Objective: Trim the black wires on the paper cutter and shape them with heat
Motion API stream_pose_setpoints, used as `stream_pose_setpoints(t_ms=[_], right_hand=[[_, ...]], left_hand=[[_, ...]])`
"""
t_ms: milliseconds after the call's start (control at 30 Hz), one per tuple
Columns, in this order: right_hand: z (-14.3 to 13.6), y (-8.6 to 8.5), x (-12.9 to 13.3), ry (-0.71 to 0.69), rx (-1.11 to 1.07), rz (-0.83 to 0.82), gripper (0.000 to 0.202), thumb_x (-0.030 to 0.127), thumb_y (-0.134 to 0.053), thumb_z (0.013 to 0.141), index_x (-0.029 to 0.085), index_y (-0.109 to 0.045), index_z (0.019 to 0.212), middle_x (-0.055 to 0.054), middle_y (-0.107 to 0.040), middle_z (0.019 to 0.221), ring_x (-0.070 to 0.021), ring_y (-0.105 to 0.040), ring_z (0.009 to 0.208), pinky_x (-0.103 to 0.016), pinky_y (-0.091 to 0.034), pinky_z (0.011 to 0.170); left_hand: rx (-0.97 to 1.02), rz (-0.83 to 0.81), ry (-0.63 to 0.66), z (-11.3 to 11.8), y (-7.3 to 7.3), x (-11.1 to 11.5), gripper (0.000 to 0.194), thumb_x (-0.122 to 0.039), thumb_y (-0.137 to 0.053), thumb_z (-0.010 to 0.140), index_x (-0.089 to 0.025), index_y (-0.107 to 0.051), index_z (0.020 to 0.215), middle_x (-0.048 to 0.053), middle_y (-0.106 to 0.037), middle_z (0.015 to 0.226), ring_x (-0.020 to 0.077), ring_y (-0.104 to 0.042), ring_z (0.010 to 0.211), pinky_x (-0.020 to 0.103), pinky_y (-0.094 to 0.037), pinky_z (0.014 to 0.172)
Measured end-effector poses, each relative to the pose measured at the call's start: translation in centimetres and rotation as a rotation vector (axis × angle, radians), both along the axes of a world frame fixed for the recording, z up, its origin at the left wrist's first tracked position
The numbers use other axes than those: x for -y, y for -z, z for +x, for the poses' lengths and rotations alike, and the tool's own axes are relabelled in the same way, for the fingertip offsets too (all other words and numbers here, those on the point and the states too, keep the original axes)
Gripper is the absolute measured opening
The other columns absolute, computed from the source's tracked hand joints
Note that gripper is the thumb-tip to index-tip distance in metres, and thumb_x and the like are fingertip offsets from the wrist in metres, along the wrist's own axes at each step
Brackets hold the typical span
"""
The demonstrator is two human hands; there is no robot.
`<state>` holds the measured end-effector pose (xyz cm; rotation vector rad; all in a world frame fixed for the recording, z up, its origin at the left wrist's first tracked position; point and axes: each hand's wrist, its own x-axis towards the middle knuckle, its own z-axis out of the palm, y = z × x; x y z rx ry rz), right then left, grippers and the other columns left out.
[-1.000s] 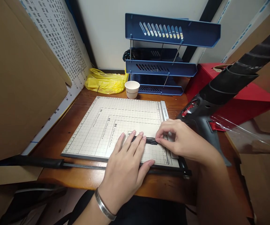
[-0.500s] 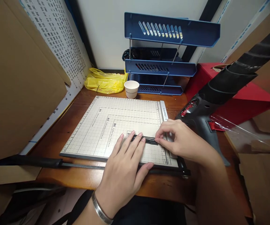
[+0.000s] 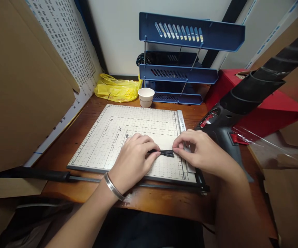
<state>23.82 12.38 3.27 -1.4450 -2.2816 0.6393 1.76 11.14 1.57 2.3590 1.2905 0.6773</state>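
Note:
A small bundle of thin black strands [image 3: 167, 153] lies across the gridded board of a paper cutter [image 3: 146, 124]; whether they are cords or tubes I cannot tell. Thumb and fingers of my left hand [image 3: 136, 155] are closed round the bundle's left part, hiding that end. My right hand [image 3: 202, 150] pinches at the bundle's right end, near the cutter's right edge, with thumb and forefinger on a strand tip. The cutter's blade arm, with its black handle [image 3: 52, 175], is lowered along the board's near side.
A white paper cup [image 3: 146, 98] and a yellow plastic bag [image 3: 118, 89] stand behind the board. Farther back is a blue tiered tray rack [image 3: 177, 74]. A black heat gun-like tool [image 3: 226, 120] leans at right beside a red box [image 3: 275, 120]. Cardboard [image 3: 22, 86] walls the left.
My left hand has gone from lying flat over the black strands to gripping them between thumb and fingers. My right hand keeps pinching at the right end, nearly in place.

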Motion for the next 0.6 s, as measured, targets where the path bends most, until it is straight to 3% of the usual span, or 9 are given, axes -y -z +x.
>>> stream_pose_setpoints(t_ms=[367, 600], right_hand=[[-0.21, -0.12, -0.1, 0.012, -0.014, -0.016, 0.011, 0.018, -0.06, 0.082, 0.022, -0.069, 0.079, 0.002, -0.062, 0.073, -0.0149, -0.055, 0.073, -0.032, -0.037, 0.073], [-0.1, -0.12, -0.06, 0.022, 0.006, -0.034, 0.012, 0.017, -0.06, 0.081, 0.022, -0.07, 0.079, 0.001, -0.059, 0.068, -0.0149, -0.054, 0.069, -0.031, -0.036, 0.068]], left_hand=[[0.016, -0.006, -0.033, 0.05, 0.25, -0.23, 0.012, -0.022, -0.055, 0.096, -0.02, -0.067, 0.093, 0.001, -0.067, 0.093, 0.02, -0.054, 0.091, 0.036, -0.041, 0.083], [-0.035, -0.042, -0.008, 0.25, -0.14, -0.82, 0.008, -0.028, -0.065, 0.09, -0.022, -0.07, 0.088, 0.0, -0.068, 0.091, 0.0214, -0.055, 0.091, 0.037, -0.04, 0.082]])
